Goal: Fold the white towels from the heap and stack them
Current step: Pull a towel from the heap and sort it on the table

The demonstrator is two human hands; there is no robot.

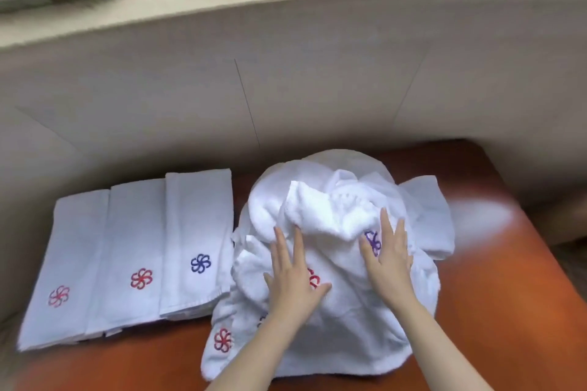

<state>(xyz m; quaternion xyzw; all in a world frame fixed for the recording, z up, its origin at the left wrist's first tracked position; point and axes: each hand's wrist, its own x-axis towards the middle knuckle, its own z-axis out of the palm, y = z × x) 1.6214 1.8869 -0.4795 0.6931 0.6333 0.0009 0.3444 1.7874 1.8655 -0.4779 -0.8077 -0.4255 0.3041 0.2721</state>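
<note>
- While both hands rest on it, the heap [343,327] of white towels lies crumpled and unfolded on the table [492,311], directly in front of the person.
- Separate embroidered flowers show on the heap: red at its near-left corner, red under the left hand and purple near the right hand. This suggests that several towels remain in it.
- Left hand [293,276]: flat on the left face of the heap, fingers straight and slightly spread, thumb out to the side. It pinches nothing.
- Right hand [389,263]: flat on the right face of the heap, fingers straight and only slightly parted. It pinches nothing.
- Step in hand, as judged: pressing or sorting the heap, as no single towel is yet drawn clear of it.
- Folded towels [133,247]: just left of the heap and touching its edge. Three lie flat, overlapping in a row, flowers up (two red, one blue). Layered edges hint at more beneath, but the count cannot be told.
- Progress, as judged: partly done. The row is not one single stack, and the heap is left to fold.
- Wall [286,89]: plain, behind the heap.
</note>
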